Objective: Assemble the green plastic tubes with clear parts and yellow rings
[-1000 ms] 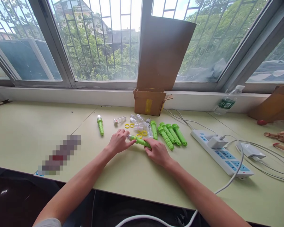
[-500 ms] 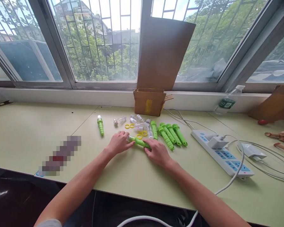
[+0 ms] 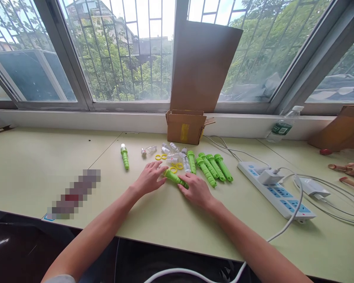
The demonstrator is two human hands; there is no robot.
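Observation:
My right hand (image 3: 196, 189) is closed on the lower end of a ribbed green tube (image 3: 174, 177) that lies slanted on the pale green table (image 3: 171, 220). My left hand (image 3: 149, 179) has its thumb and fingertips around the tube's upper left end, hiding the tip. Just beyond lie yellow rings (image 3: 161, 157) and several small clear vials (image 3: 168, 149). Several more green tubes (image 3: 212, 168) lie side by side to the right. One assembled green tube with a clear tip (image 3: 124, 157) lies apart on the left.
A small open cardboard box (image 3: 185, 126) stands at the windowsill, with a cardboard sheet (image 3: 205, 65) leaning behind it. A white power strip (image 3: 279, 193) with a plugged adapter and cables lies at the right. A plastic bottle (image 3: 283, 126) and wooden pieces (image 3: 349, 173) are at the far right.
My left hand's fingers have stretched forward over the tube's end, so the clear tip no longer shows. The tube has tilted slightly. My right hand has stayed put.

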